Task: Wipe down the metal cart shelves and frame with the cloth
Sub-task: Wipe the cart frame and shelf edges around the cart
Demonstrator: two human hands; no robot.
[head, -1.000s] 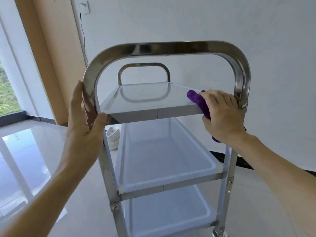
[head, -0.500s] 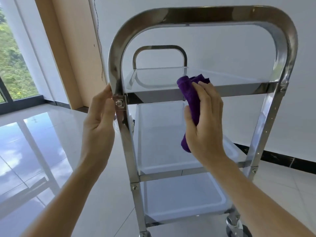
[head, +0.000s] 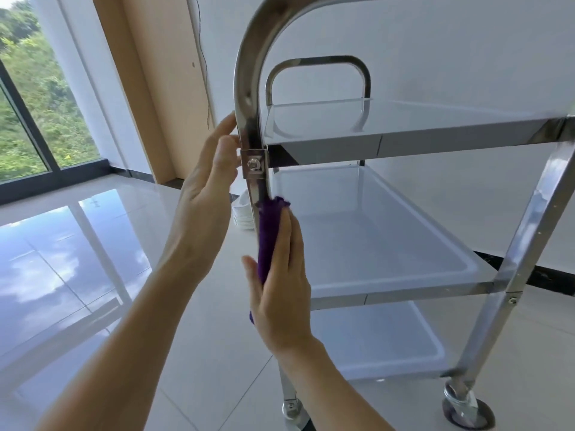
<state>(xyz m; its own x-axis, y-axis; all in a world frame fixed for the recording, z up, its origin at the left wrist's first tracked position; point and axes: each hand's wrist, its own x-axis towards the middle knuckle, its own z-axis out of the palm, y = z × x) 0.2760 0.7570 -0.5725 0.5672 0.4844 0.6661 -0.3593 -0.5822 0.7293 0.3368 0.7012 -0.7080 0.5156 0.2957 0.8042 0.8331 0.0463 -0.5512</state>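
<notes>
Cart (head: pixel 404 144) stands right of centre, its three shelves stacked, wall behind it. Your left hand (head: pixel 202 213) sits on the left side of the near left post (head: pixel 253 126), at the top shelf's bracket. Just below, your right hand (head: pixel 280 290) presses the cloth (head: pixel 267 237) against that post. Stack of plates (head: pixel 242 216) on the floor beyond. Window (head: pixel 37 104) far left.

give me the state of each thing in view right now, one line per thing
purple cloth: bunched, wrapped around the near left post
right hand: closed on the cloth, pressing it to the post
left hand: open, fingers resting on the post by the bolted bracket
steel cart's near left post: upright
three cart shelves: nothing on them
right caster wheel: on the floor
</notes>
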